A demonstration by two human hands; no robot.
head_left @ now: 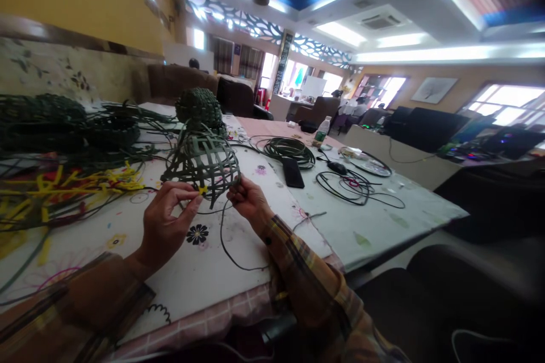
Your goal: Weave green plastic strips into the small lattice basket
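An open-weave basket (pixel 208 159) of dark green flat strips stands on the table in front of me, its lattice loose and its lower edge uneven. My left hand (pixel 168 218) is at its near lower side, thumb and fingers pinched by a small yellow twist tie (pixel 202 189). At the basket's lower right edge, my right hand (pixel 249 198) has its fingers closed on the woven strips. A thin dark cord (pixel 222 238) runs down from near the right hand and curves across the tablecloth.
Yellow ties (pixel 123 178) and heaps of green woven pieces (pixel 55 125) lie at left. Behind the basket sits a denser woven piece (pixel 199 108). To the right are coiled strips (pixel 293 152), a phone (pixel 293 172), a bottle (pixel 322 131) and a mouse (pixel 337 167).
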